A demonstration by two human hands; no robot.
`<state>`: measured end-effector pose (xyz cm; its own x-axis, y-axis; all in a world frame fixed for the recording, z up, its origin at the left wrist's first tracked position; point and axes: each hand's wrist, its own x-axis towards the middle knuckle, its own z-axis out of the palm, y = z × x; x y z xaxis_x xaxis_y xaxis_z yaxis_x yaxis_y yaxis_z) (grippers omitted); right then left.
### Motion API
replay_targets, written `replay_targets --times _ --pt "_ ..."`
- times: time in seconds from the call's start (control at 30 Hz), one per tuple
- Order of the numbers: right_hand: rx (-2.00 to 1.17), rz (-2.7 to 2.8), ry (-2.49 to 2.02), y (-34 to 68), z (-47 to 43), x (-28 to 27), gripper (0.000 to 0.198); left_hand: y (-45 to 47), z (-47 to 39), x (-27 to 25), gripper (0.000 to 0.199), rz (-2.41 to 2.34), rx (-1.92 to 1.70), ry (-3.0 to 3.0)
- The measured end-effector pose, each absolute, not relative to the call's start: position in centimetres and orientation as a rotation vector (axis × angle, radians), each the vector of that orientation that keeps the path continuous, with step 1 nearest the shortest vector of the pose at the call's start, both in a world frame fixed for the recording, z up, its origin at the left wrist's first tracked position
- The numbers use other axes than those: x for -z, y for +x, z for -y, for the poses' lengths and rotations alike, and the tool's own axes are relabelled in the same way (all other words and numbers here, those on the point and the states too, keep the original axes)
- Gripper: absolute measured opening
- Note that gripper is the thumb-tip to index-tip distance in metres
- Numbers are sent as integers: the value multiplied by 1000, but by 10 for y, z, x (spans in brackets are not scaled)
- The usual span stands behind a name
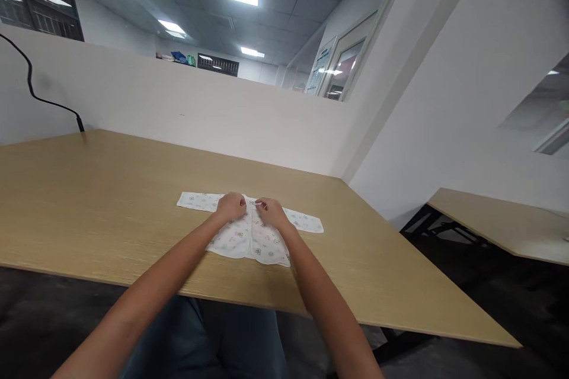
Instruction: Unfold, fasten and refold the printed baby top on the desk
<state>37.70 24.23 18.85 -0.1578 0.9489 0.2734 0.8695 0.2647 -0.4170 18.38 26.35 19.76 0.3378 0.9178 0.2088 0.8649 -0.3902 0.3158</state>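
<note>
A small white baby shirt point(240, 240) with a scattered print lies on the wooden table, its sleeves spread to both sides and its front opening running down the middle. My left hand point(232, 206) is closed at the left of the neckline, fingers curled on the fabric. Across from it my right hand point(270, 212) pinches the right side of the neckline between thumb and finger. A small label shows at the collar between the two hands. My wrists and forearms cover parts of the shirt's sides.
The wooden table point(111, 189) reaches to a low white partition point(213, 112) at the back. A black cable point(48, 102) hangs down to the table's far left. A second table point(498, 219) stands at the right, beyond a white wall.
</note>
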Motion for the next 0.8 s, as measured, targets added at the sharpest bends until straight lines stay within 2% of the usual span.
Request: replay_targets --times 0.33,0.47,0.8 --pt "-201 2001 -1591 365 -262 -155 32 193 -268 -173 30 -1569 -664 2476" --pt "-202 1985 -1566 367 -264 -154 24 191 -269 -173 29 -1506 -667 2529" --pt "-128 1913 -1547 363 -262 -151 19 190 -270 -170 28 -1427 -691 2585"
